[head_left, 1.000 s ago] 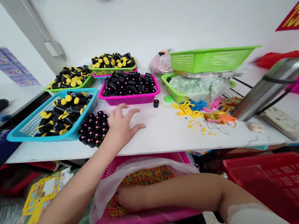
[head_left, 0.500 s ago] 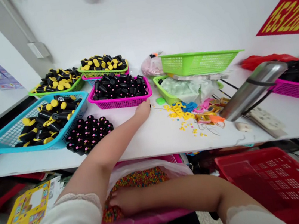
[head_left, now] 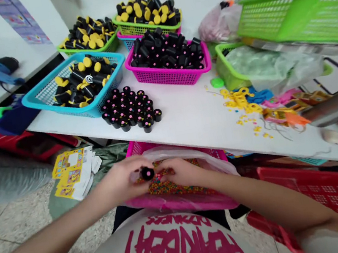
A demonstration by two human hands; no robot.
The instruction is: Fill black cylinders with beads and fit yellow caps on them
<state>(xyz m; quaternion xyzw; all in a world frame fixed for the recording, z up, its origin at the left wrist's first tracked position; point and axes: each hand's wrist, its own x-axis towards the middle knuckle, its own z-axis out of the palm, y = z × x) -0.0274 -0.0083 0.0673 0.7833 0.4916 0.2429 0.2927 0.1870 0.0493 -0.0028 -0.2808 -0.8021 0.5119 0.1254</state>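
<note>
My left hand (head_left: 124, 181) is wrapped round a small black cylinder (head_left: 147, 173) with a pink dot on its end, held above the bag of beads. Close beside it, my right hand (head_left: 179, 172) is cupped with small multicoloured beads (head_left: 165, 172) at its fingers. Below both hands, more loose beads (head_left: 179, 189) fill a clear plastic bag (head_left: 222, 163) set in a pink basket (head_left: 135, 148). A cluster of black cylinders (head_left: 130, 109) with pink dots stands upright on the table, and more lie heaped in a magenta basket (head_left: 166, 77).
On the white table (head_left: 186, 115) are a blue basket (head_left: 44, 99) of black and yellow pieces, green baskets (head_left: 299, 16) and scattered yellow plastic parts (head_left: 242, 100). A metal flask (head_left: 335, 104) leans at right. A red crate (head_left: 323, 192) sits lower right.
My left hand has come back from the magenta basket to above the beads with a black cylinder. My right hand has risen beside it with beads. The view has tilted down.
</note>
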